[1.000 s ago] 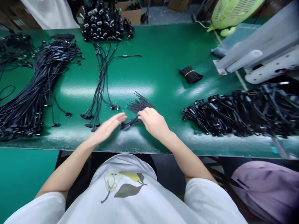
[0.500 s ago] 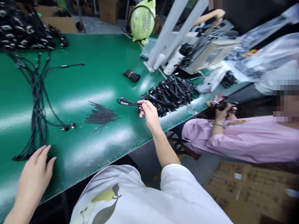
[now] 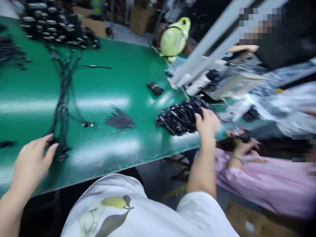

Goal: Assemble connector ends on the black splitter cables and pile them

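On the left, a long bunch of black cables [image 3: 63, 98] lies across the green table [image 3: 98, 144]. My left hand [image 3: 32, 161] is at its near end, thumb and forefinger curled around a black cable end [image 3: 53, 142]. To the right, my right hand [image 3: 207, 124] reaches onto a row of coiled black cables [image 3: 177, 118]. Its thumb and forefinger are spread over the coils; the other fingers are partly hidden and blurred. Between the hands lies a loose heap of thin black ties [image 3: 120, 119]. Beyond it is a small black bundle with a yellow band [image 3: 155, 88].
A large pile of black cables with pale connectors [image 3: 54, 24] sits at the back left. A green fan [image 3: 172, 41] stands at the far edge, near slanting grey posts [image 3: 204, 42]. At right sits a person in a pink sleeve [image 3: 261, 181], hands over dark parts.
My right hand has moved right from the table's middle to the row of coils; the coiled cable it held no longer shows apart. My left hand has closed on a cable end. The view has shifted.
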`<state>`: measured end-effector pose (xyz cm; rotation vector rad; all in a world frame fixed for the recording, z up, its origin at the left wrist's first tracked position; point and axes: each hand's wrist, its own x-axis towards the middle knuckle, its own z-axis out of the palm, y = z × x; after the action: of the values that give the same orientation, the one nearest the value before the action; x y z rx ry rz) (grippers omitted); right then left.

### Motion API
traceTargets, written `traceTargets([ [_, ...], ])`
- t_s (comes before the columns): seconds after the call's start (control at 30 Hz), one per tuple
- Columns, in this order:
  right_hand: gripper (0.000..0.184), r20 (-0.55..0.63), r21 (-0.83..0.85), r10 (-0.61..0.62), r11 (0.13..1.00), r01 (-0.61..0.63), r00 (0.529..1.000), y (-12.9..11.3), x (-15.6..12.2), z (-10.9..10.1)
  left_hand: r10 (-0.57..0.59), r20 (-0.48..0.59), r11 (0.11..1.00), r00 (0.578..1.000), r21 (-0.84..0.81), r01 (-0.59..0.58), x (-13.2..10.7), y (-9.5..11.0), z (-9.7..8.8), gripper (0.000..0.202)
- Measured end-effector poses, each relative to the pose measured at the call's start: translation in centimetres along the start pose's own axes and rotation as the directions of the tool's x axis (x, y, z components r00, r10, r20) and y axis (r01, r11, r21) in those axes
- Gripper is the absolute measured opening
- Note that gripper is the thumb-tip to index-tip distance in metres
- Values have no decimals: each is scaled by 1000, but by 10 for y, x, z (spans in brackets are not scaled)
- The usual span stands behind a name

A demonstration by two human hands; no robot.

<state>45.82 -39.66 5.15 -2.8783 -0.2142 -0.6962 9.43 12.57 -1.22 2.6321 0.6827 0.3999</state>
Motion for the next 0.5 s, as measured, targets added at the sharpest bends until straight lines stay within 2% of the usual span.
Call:
traceTargets([
  [0.03,51,-54,-10,-8,1000,7,999,-7,-1,-3,-4,-48,998,999,56,7,2,4,-4,45],
  [0.07,53,-133,5,-26,1000,27,991,-17,-1,-6,-3,-35,995,999,101,7,6,6,-7,46],
  [0.13,48,-289,116,-106,983,145,951,-46,-2,-12,-39,-35,981,999,188,45,13,5,-9,51],
  [0.2,39,-249,271,-249,910,314,936,-90,-6,-16,-93,5,964,996,249,89,21,-1,-8,51],
  [0.23,35,-183,348,-345,853,389,920,-116,-10,-16,-115,38,959,993,267,101,25,-4,-7,49],
  [0.27,33,-98,422,-459,785,454,883,-144,-15,-15,-133,71,956,989,271,109,28,-6,-6,45],
  [0.3,31,-24,490,-569,710,505,822,-174,-21,-11,-144,95,956,985,269,114,30,-8,-4,40],
  [0.37,27,57,613,-763,536,581,643,-236,-32,1,-160,103,961,982,245,131,35,-12,-3,34],
  [0.43,25,75,695,-891,368,617,447,-300,-44,16,-183,92,970,979,181,164,38,-15,-4,29],
  [0.47,25,68,714,-930,298,633,361,-332,-51,23,-203,94,974,975,119,191,39,-18,-5,28],
  [0.5,26,50,723,-954,238,649,294,-364,-59,29,-227,105,974,968,35,224,40,-20,-7,27],
])
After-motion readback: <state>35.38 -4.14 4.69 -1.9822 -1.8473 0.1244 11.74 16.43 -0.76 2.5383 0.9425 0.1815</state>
